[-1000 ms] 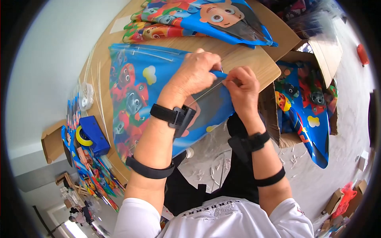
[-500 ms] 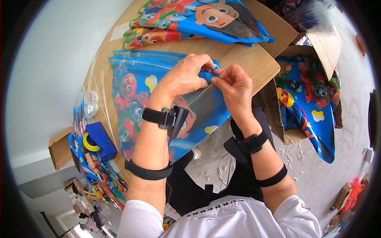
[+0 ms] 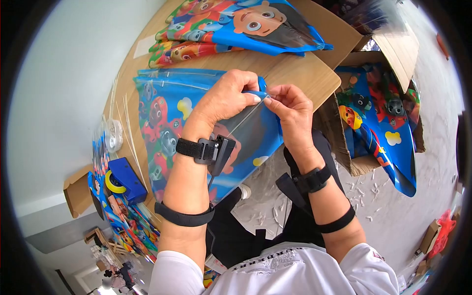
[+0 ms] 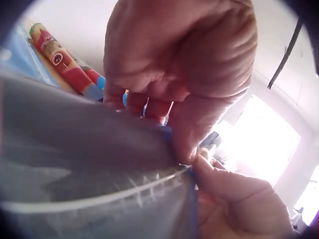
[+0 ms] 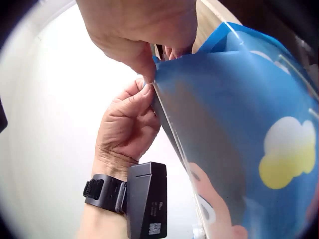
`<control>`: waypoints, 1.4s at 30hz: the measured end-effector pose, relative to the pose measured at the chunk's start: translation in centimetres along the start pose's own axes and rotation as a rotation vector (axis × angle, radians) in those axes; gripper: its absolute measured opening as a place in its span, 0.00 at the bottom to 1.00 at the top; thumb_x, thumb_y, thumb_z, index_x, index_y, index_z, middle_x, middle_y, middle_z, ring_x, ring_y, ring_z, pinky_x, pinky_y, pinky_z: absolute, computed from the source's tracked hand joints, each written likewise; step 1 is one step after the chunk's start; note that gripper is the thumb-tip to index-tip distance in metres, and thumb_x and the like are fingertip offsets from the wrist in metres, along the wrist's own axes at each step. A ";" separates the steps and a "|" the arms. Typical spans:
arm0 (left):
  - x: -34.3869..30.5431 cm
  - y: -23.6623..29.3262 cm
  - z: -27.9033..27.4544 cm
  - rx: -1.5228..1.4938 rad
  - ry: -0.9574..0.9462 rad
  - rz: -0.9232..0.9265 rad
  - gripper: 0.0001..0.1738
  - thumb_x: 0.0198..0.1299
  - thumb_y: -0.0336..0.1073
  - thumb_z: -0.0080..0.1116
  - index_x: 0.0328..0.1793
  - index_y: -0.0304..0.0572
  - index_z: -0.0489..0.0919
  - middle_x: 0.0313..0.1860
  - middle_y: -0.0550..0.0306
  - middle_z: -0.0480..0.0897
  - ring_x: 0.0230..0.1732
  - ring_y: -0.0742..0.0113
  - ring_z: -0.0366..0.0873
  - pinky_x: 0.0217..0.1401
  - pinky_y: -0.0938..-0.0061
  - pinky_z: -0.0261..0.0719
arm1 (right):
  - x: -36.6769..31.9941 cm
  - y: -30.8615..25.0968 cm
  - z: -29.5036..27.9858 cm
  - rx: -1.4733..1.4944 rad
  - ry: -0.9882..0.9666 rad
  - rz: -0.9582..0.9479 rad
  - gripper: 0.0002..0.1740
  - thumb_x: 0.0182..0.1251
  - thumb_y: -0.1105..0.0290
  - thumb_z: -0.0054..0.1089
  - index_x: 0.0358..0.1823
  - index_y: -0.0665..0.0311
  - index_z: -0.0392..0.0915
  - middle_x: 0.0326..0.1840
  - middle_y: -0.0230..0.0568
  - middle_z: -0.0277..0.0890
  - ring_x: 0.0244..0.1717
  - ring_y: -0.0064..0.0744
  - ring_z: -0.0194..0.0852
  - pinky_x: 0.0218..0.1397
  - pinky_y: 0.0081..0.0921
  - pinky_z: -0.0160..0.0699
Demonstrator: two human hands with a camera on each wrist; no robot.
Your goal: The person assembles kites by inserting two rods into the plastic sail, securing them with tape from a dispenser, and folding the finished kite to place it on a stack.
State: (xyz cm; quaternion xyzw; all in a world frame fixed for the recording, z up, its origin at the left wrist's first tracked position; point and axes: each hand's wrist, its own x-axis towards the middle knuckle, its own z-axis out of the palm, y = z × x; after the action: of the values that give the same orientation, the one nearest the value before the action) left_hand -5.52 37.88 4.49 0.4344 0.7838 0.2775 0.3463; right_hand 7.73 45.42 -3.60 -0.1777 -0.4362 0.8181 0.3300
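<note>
A blue plastic kite [image 3: 263, 140] with cartoon faces and a yellow-and-white cloud lies over the table edge and hangs towards the person's lap. My left hand [image 3: 223, 98] pinches its corner between thumb and fingers, palm turned down. Right beside it, my right hand [image 3: 295, 105] pinches the same tip, the two thumbs almost meeting. A thin pale rod [image 5: 172, 122] runs along the kite from the pinched corner. In the left wrist view, the rod's end disappears between the fingertips of the left hand [image 4: 184, 55] and right hand [image 4: 239, 199].
More folded kites [image 3: 260, 24] lie at the table's far side. An open cardboard box [image 3: 346, 157] with printed kites stands at right. Left are a blue tape dispenser [image 3: 132, 184], a clear roll [image 3: 114, 135], loose thin rods [image 3: 129, 118] and a pile of printed sheets [image 3: 123, 216].
The hands, earlier apart with a stretch of blue edge between them, have come together at the corner. My left hand has moved left and turned, its thumb now showing. The kite shifts slightly.
</note>
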 end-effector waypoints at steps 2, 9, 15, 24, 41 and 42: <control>0.0 0.3 0.2 -0.035 -0.008 0.023 0.05 0.47 0.27 0.61 0.28 0.34 0.77 0.22 0.64 0.74 0.28 0.77 0.69 0.32 0.79 0.69 | 0.0 -0.3 -0.1 0.026 0.028 0.165 0.13 0.52 0.83 0.63 0.39 0.67 0.74 0.41 0.42 0.78 0.38 0.21 0.74 0.40 0.17 0.73; 0.4 0.1 0.3 -0.168 -0.016 -0.033 0.06 0.48 0.28 0.62 0.30 0.31 0.80 0.24 0.64 0.78 0.29 0.79 0.71 0.33 0.82 0.70 | -0.9 -1.7 0.6 -0.124 0.213 0.242 0.17 0.54 0.82 0.63 0.46 0.69 0.71 0.28 0.35 0.79 0.32 0.17 0.73 0.34 0.13 0.70; 0.5 -0.1 0.5 -0.213 -0.013 -0.021 0.06 0.47 0.28 0.64 0.30 0.32 0.81 0.24 0.65 0.78 0.29 0.80 0.71 0.34 0.82 0.71 | -1.8 -0.4 0.9 -0.079 0.196 -0.019 0.17 0.59 0.81 0.60 0.51 0.68 0.71 0.32 0.35 0.79 0.34 0.16 0.73 0.35 0.13 0.71; 0.6 0.1 0.7 -0.249 -0.001 -0.031 0.04 0.46 0.26 0.64 0.28 0.33 0.79 0.23 0.67 0.76 0.29 0.81 0.70 0.33 0.82 0.71 | -1.3 -0.8 1.1 -0.278 0.193 -0.079 0.05 0.60 0.79 0.59 0.37 0.70 0.78 0.27 0.32 0.77 0.29 0.14 0.70 0.32 0.14 0.70; 0.5 0.2 0.8 -0.200 -0.007 0.068 0.06 0.44 0.25 0.64 0.25 0.35 0.76 0.22 0.67 0.74 0.27 0.81 0.68 0.29 0.82 0.69 | 1.3 -1.4 -1.3 -0.280 -0.170 0.232 0.13 0.63 0.64 0.60 0.27 0.68 0.75 0.19 0.23 0.66 0.23 0.13 0.55 0.22 0.19 0.56; 0.5 0.3 0.9 -0.224 0.011 0.057 0.06 0.45 0.25 0.64 0.26 0.35 0.76 0.22 0.66 0.75 0.27 0.81 0.68 0.29 0.82 0.69 | 1.0 -1.0 -1.4 -0.280 -0.170 0.231 0.13 0.63 0.64 0.60 0.27 0.68 0.75 0.19 0.23 0.66 0.23 0.13 0.55 0.22 0.19 0.56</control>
State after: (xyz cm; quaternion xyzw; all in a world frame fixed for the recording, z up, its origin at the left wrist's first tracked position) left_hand -4.89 38.52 4.00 0.4135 0.7372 0.3751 0.3805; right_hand 8.20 47.36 -3.61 -0.2009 -0.5487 0.7940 0.1680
